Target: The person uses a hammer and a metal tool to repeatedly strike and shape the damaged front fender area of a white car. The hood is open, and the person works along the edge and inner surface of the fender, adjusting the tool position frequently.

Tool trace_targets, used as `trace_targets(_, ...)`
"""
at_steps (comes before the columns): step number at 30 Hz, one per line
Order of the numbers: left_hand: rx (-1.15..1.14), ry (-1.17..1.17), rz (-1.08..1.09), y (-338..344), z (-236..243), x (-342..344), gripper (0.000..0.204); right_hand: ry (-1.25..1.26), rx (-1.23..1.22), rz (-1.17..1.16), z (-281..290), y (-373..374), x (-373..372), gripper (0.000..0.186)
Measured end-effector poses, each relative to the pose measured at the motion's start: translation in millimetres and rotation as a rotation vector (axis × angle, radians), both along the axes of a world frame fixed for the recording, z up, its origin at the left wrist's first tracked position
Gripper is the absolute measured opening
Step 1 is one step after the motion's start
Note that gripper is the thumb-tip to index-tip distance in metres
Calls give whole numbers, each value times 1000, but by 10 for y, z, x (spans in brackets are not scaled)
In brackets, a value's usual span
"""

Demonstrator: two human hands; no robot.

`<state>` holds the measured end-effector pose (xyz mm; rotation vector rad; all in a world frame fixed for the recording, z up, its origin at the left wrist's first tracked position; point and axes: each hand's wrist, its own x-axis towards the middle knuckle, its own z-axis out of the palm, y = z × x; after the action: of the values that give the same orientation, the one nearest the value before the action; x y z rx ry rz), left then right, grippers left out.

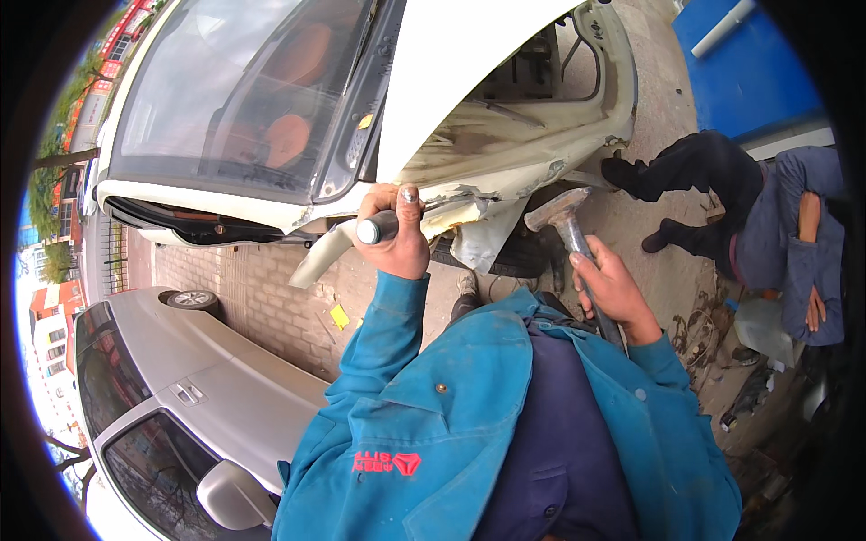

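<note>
My left hand is closed round a dark, round-handled tool with a pale end cap. The far end of that tool is hard to make out against the car's torn edge. My fist is right at the damaged front corner of a white car, beside a bent strip of bodywork and a crumpled, hanging piece of panel. In my right hand is a hammer, gripped by its handle. Its worn metal head points up and is apart from the car and the left-hand tool.
A silver vehicle stands at the left on brick paving. At the right, a person in dark clothes is close to a blue panel. Debris litters the ground there. A tyre shows beneath the damaged corner.
</note>
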<state>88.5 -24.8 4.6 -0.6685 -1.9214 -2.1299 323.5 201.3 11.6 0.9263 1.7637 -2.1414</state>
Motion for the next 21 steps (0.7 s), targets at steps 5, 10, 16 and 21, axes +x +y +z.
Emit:
trace_targets(5, 96, 66, -16, 61, -284, 238, 28, -7, -7, -13, -45, 71, 120, 27)
trace_targets(10, -44, 254, -84, 106, -362, 417, 35, -37, -9, -3, -93, 120, 197, 28)
trace_targets(16, -187, 431, -182, 135, -366, 549, 45, -24, 11, 49, -126, 176, 249, 28)
trace_targets(21, -233, 559, -245, 229, -404, 601, 48, -29, 0, 72, -149, 218, 279, 29)
